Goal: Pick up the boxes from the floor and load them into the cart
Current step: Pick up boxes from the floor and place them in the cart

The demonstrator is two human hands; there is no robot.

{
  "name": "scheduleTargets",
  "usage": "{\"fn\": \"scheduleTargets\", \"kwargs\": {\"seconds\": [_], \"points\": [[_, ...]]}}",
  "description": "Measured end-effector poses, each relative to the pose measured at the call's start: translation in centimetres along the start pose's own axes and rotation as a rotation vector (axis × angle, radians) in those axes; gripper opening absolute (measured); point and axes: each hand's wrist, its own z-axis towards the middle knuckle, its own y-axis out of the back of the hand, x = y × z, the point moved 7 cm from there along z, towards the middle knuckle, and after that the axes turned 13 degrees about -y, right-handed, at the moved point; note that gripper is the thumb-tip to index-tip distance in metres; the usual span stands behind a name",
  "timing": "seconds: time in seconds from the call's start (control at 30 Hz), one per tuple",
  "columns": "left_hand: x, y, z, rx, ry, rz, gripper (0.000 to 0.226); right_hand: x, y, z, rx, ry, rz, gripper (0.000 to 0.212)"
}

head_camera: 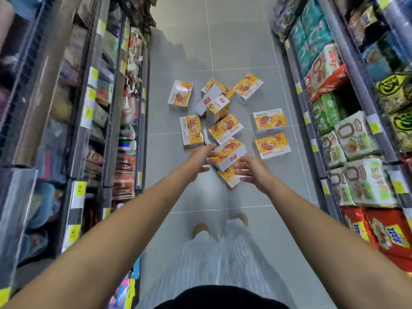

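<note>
The boxes (225, 128), yellow-printed cartons of one kind, lie scattered on the grey tiled floor (245, 52) in the middle of a shop aisle. Some lie flat and apart, and a few are heaped against one another at the far side, one of those standing on end. None is loaded, and no cart is in view. The nearest box (231, 152) lies tilted across a lower box (229, 179). That raised position is the likely reason it is the one reached for: its sides stand clear of the floor and open to a grasp from both flanks. The left hand (200, 159) is on its left side, fingers straight and loosely spread, the tips at or just short of the carton's edge; blur prevents confirming contact. The right hand (250, 170) is on the opposite side, fingers likewise spread and slightly curved, passing over part of the lower box. Neither hand holds anything. Both arms are at full stretch with palms turned inward, which I judge to be the approach to a two-handed clamp suited to a broad carton. The person stands short of the pile, slippered feet (200, 228) on bare tile. Stocked shelves (330, 112) flank the aisle on both sides, leaving a narrow working corridor. The task is assessed as at its opening step.
</note>
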Motion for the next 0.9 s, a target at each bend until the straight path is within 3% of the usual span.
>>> {"fn": "scheduleTargets", "kwargs": {"seconds": [0.13, 0.37, 0.5, 0.73, 0.9], "points": [[-0.7, -1.4, 4.2, -0.002, 0.034, -0.061, 0.025, 2.2, 1.5, 4.0, -0.048, -0.038, -0.018, 0.034], [0.4, -3.2, 13.0, -0.142, 0.177, -0.076, 0.021, 6.8, 4.4, 12.5, -0.041, -0.133, -0.094, 0.028], [2.2, -4.1, 17.8, -0.182, 0.228, -0.096, 0.035, 8.2, 5.8, 17.5, -0.031, -0.180, -0.105, 0.035], [7.4, -5.3, 27.1, -0.238, 0.307, -0.167, 0.033, 7.9, 6.3, 28.3, -0.066, -0.306, 0.039, 0.016], [15.3, -5.4, 33.8, -0.264, 0.360, -0.154, 0.053, 4.6, 4.7, 36.7, -0.040, -0.383, 0.085, 0.045]]}}
